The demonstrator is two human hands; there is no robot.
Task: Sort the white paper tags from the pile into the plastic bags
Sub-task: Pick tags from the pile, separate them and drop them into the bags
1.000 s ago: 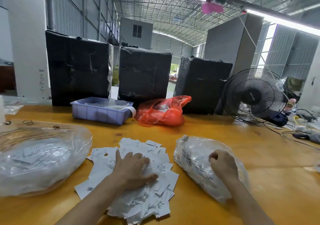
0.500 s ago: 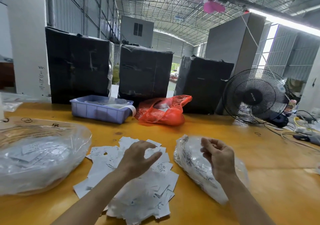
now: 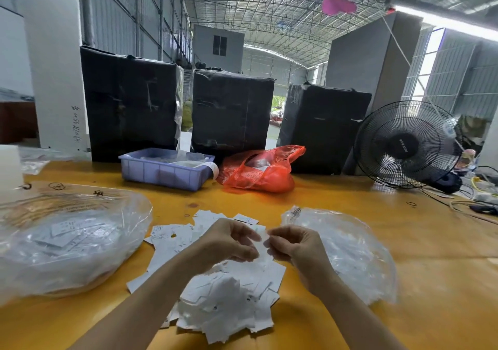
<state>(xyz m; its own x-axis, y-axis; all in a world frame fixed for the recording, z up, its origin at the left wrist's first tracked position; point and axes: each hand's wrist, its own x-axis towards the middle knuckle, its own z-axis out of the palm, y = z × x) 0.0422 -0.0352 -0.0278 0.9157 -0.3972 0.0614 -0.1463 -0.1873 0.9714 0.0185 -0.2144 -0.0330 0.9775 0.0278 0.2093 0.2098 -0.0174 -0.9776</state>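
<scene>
Both hands met above the pile of white paper tags [image 3: 223,293] on the yellow desk [image 3: 404,242]. The left hand [image 3: 229,242] had its fingers curled, and its grip appeared to pinch a white tag [image 3: 260,237] by the left edge; the right hand [image 3: 291,244], fingers likewise curled, pinched the same tag from the other side, though blur made the exact contact hard to read. Directly beneath the two grips the pile spread toward the person, its sheets overlapping loosely, some printed with small marks. Just right of the right grip lay a clear plastic bag [image 3: 350,250], crumpled, with printed tags faintly visible inside. Well left of the left grip sat a larger clear plastic bag [image 3: 70,242], puffed up and holding many tags. Beyond the grips, farther across the desk, stood a lavender plastic bin [image 3: 164,170] and beside it a red plastic bag [image 3: 258,171]. Behind those rose three black-wrapped boxes [image 3: 231,112], and to the far right a black fan [image 3: 407,144].
</scene>
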